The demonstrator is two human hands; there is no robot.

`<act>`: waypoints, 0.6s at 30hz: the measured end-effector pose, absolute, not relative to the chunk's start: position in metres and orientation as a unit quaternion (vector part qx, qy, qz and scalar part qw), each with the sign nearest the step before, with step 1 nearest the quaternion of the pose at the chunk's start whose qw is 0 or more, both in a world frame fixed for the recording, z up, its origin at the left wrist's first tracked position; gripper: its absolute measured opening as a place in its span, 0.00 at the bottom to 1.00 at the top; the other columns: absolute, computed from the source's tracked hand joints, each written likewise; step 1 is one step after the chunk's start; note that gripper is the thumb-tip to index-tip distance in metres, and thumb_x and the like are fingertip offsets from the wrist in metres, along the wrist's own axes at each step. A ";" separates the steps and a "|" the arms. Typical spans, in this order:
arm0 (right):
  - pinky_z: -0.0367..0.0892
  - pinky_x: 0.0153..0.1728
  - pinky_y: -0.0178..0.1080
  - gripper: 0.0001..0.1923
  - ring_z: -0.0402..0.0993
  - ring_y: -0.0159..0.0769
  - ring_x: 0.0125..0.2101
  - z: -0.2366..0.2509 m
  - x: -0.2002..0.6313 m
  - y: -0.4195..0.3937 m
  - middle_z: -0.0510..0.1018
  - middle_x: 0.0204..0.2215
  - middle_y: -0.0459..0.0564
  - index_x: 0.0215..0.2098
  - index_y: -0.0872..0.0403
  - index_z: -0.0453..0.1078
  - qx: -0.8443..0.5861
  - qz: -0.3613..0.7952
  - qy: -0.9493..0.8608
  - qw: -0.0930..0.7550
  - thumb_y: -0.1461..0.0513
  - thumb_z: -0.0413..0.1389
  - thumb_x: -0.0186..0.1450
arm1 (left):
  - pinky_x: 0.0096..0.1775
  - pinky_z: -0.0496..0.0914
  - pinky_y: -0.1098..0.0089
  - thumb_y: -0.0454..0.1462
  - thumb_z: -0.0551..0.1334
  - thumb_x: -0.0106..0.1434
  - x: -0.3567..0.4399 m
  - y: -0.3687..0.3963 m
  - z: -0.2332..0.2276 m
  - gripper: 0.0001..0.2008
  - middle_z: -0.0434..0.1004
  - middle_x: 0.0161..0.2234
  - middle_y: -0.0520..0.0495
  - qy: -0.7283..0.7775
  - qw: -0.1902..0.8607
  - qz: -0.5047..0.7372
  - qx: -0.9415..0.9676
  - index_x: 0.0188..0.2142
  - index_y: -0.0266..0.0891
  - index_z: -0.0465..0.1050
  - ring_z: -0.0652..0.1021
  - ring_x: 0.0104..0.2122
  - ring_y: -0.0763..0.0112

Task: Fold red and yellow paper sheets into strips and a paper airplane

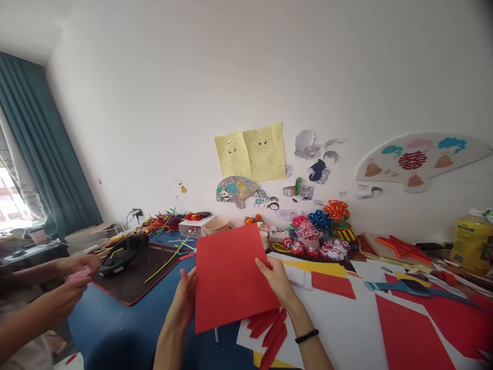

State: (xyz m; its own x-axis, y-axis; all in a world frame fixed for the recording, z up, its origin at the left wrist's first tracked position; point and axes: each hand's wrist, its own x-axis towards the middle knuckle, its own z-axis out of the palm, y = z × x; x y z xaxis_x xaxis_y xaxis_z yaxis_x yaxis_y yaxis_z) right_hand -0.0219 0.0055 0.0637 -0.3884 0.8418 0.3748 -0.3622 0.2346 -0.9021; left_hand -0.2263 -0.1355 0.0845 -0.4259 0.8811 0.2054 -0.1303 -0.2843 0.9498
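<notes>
A sheet of red paper is held up in front of me, tilted, above the blue table. My right hand pinches its right edge, thumb on the front face and fingers behind. At the left edge, my left hand supports the sheet; its thumb points up beside the edge and the other fingers are partly hidden behind the paper. Just below the sheet lie several folded red paper strips on white paper. A smaller red paper piece rests to the right of my right hand.
At the left, another person's hands hold something pink. A black mat bears a dark tray-like object. Pipe-cleaner flowers stand along the wall. Rightward are a blue-strapped watch, red sheets and a yellow jar.
</notes>
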 end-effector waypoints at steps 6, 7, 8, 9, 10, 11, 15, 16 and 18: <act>0.70 0.34 0.41 0.21 0.75 0.44 0.35 0.067 -0.017 0.009 0.81 0.36 0.52 0.38 0.56 0.76 -0.130 0.635 -0.601 0.467 0.48 0.61 0.57 | 0.37 0.74 0.61 0.47 0.67 0.55 -0.229 -0.132 0.095 0.25 0.80 0.42 0.37 0.557 0.355 0.616 0.429 0.47 0.34 0.74 0.81 0.37 0.53; 0.70 0.34 0.42 0.22 0.75 0.44 0.35 0.067 -0.017 0.009 0.81 0.36 0.53 0.39 0.56 0.76 -0.127 0.645 -0.595 0.463 0.47 0.61 0.57 | 0.37 0.74 0.61 0.47 0.68 0.54 -0.228 -0.132 0.095 0.24 0.80 0.42 0.37 0.558 0.348 0.614 0.437 0.46 0.34 0.74 0.81 0.37 0.54; 0.70 0.34 0.43 0.23 0.76 0.45 0.34 0.067 -0.017 0.009 0.81 0.36 0.53 0.39 0.56 0.76 -0.125 0.655 -0.587 0.459 0.47 0.62 0.56 | 0.37 0.74 0.62 0.47 0.68 0.54 -0.228 -0.132 0.094 0.24 0.80 0.41 0.38 0.557 0.338 0.614 0.446 0.46 0.34 0.75 0.80 0.37 0.55; 0.71 0.34 0.44 0.23 0.76 0.45 0.34 0.067 -0.017 0.010 0.81 0.35 0.53 0.40 0.56 0.76 -0.122 0.667 -0.578 0.455 0.47 0.62 0.56 | 0.36 0.74 0.63 0.46 0.68 0.54 -0.229 -0.133 0.093 0.23 0.81 0.41 0.39 0.556 0.325 0.617 0.453 0.45 0.34 0.75 0.80 0.36 0.55; 0.71 0.35 0.45 0.24 0.77 0.45 0.34 0.067 -0.016 0.010 0.81 0.36 0.54 0.41 0.56 0.76 -0.118 0.678 -0.569 0.450 0.47 0.63 0.55 | 0.36 0.74 0.64 0.46 0.68 0.54 -0.230 -0.134 0.091 0.22 0.81 0.40 0.39 0.556 0.313 0.620 0.457 0.44 0.34 0.76 0.80 0.36 0.56; 0.71 0.36 0.45 0.25 0.77 0.45 0.34 0.067 -0.015 0.011 0.81 0.36 0.54 0.42 0.56 0.75 -0.117 0.688 -0.559 0.448 0.47 0.63 0.55 | 0.36 0.74 0.65 0.45 0.68 0.54 -0.231 -0.134 0.089 0.22 0.81 0.39 0.40 0.557 0.301 0.625 0.456 0.44 0.33 0.76 0.80 0.36 0.56; 0.71 0.38 0.45 0.26 0.77 0.45 0.38 0.066 -0.007 0.014 0.80 0.41 0.54 0.46 0.52 0.73 -0.131 0.725 -0.507 0.447 0.46 0.62 0.56 | 0.36 0.74 0.66 0.45 0.70 0.51 -0.239 -0.129 0.079 0.22 0.82 0.38 0.41 0.551 0.225 0.705 0.385 0.42 0.34 0.76 0.80 0.36 0.58; 0.71 0.38 0.44 0.26 0.78 0.44 0.37 0.066 -0.006 0.014 0.80 0.40 0.54 0.46 0.52 0.73 -0.128 0.742 -0.488 0.442 0.46 0.61 0.56 | 0.36 0.75 0.66 0.46 0.70 0.50 -0.240 -0.127 0.076 0.23 0.81 0.39 0.42 0.545 0.202 0.730 0.359 0.43 0.34 0.76 0.80 0.36 0.58; 0.71 0.39 0.45 0.25 0.78 0.42 0.35 0.066 -0.009 0.011 0.81 0.38 0.55 0.44 0.53 0.72 -0.105 0.773 -0.451 0.434 0.45 0.60 0.57 | 0.36 0.75 0.65 0.47 0.70 0.50 -0.239 -0.121 0.071 0.25 0.81 0.42 0.42 0.535 0.163 0.764 0.321 0.44 0.35 0.75 0.80 0.38 0.58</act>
State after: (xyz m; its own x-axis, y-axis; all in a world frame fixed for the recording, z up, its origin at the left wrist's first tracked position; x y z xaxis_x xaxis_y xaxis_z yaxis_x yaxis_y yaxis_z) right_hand -0.0088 0.0106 0.0661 -0.6018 0.7652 0.2288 -0.5756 -0.2169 -0.7884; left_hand -0.2388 -0.1211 0.0714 -0.7404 0.5930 0.3166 0.0954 -0.3736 0.9227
